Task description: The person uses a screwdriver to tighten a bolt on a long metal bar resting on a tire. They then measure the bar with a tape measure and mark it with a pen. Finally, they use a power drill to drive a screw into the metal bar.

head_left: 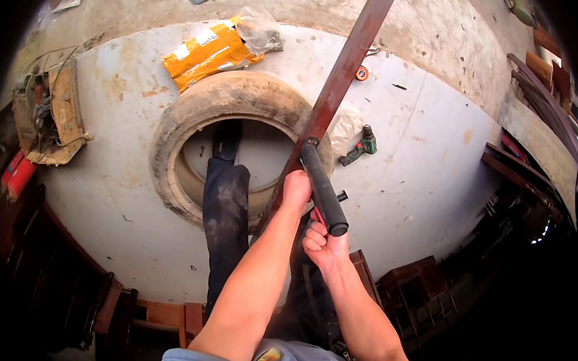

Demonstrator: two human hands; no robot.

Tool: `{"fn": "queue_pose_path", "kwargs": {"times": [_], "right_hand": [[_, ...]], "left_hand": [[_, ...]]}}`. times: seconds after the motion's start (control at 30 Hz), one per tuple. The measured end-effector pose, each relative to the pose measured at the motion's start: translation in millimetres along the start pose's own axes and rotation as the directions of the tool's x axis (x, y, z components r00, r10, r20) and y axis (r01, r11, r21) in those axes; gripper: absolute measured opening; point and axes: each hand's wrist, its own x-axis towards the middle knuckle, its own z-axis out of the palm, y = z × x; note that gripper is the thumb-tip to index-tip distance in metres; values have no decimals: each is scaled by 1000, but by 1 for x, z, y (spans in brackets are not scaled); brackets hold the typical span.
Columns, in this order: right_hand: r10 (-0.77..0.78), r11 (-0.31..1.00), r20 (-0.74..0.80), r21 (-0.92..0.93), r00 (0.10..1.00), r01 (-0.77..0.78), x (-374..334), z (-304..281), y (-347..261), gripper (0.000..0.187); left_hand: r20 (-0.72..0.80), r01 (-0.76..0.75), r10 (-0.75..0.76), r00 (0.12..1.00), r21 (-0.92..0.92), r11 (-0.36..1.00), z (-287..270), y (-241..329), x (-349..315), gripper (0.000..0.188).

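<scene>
A long reddish-brown wooden beam (346, 63) runs slantwise from the top edge down across an old tyre (235, 88). My left hand (296, 192) is closed on the beam beside a black tube-shaped tool (324, 192). The far end of this tool meets the beam's face, and its rounded rear end points toward me. Below the tube my right hand (325, 245) is wrapped round its grip, where a bit of red shows. Most of the grip is hidden by the fingers. My dark-trousered leg reaches into the tyre's opening, with the shoe (227, 139) inside.
Right of the tyre lie a green cordless drill (361, 147), a crumpled clear bag (346, 128) and an orange roll (362, 73). Behind it is an orange-taped package (211, 51). A worn wooden box (63, 112) stands left. Dark wooden furniture (417, 279) lines the lower right.
</scene>
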Motion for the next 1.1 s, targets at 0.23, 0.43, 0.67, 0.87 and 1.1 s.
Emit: {"fn": "queue_pose_path", "kwargs": {"times": [0.23, 0.43, 0.67, 0.87, 1.1], "right_hand": [[-318, 680, -120, -720, 940, 138, -24, 32, 8, 15], [-402, 672, -13, -683, 915, 286, -10, 15, 16, 23], [87, 992, 8, -88, 996, -86, -8, 15, 9, 29], [-538, -269, 291, -949, 791, 166, -21, 26, -2, 31], [26, 999, 33, 46, 999, -28, -9, 4, 14, 16]], "left_hand": [[-120, -119, 128, 984, 78, 990, 1, -1, 6, 26], [-119, -75, 84, 989, 79, 994, 3, -7, 10, 27], [-145, -133, 168, 975, 221, 966, -7, -31, 47, 30], [-219, -117, 149, 964, 152, 981, 2, -21, 29, 31], [-146, -98, 121, 982, 155, 983, -1, -27, 22, 32]]}}
